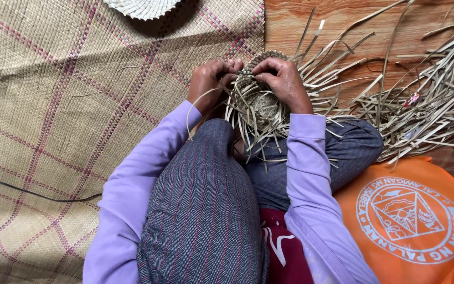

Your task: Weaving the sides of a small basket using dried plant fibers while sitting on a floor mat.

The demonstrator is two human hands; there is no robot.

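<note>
Straw basket (261, 100) pinched by both hands (208, 84) (285, 79), loose strips (421, 105) beside.

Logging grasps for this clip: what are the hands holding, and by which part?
Both hands, left hand and right hand, grip the half-woven basket at its upper rim, fingers pinching the strips there.

1. Woven mat (53, 105) w/ pink grid lines covers the floor, left & centre.
2. Bare wood floor (337, 21), reddish grain, top right.
3. Thin dark cable (32, 193) crosses the mat, lower left.
4. Orange bag (421, 221) w/ white round print, bottom right.
5. Round woven piece (142, 7) at top edge; soft light, shadow under it.
</note>
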